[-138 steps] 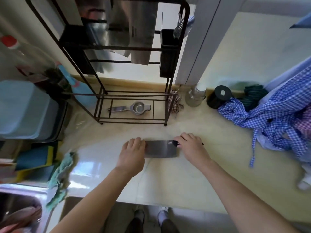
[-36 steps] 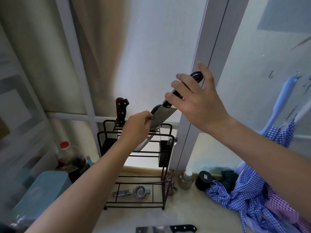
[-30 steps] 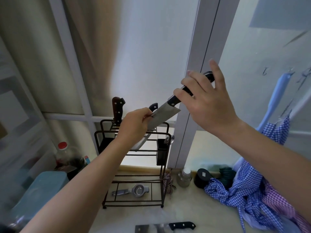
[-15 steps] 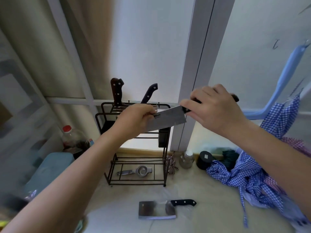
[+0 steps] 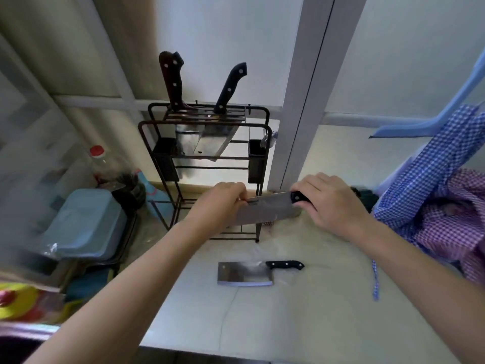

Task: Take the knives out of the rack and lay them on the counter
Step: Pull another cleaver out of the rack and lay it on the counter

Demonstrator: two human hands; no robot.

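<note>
Cleaver (image 5: 267, 210), frame centre: our right hand (image 5: 332, 203) grip holds handle, left hand (image 5: 223, 202) grip pinches blade; second cleaver (image 5: 245, 274) on bench (image 5: 315, 311) below.

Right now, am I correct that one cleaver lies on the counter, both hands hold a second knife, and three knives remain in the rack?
Not quite: the head view shows two knives left in the rack, with a brown handle and a black handle. The rest holds: one cleaver lies on the counter, and the left hand and right hand hold a second knife.
</note>
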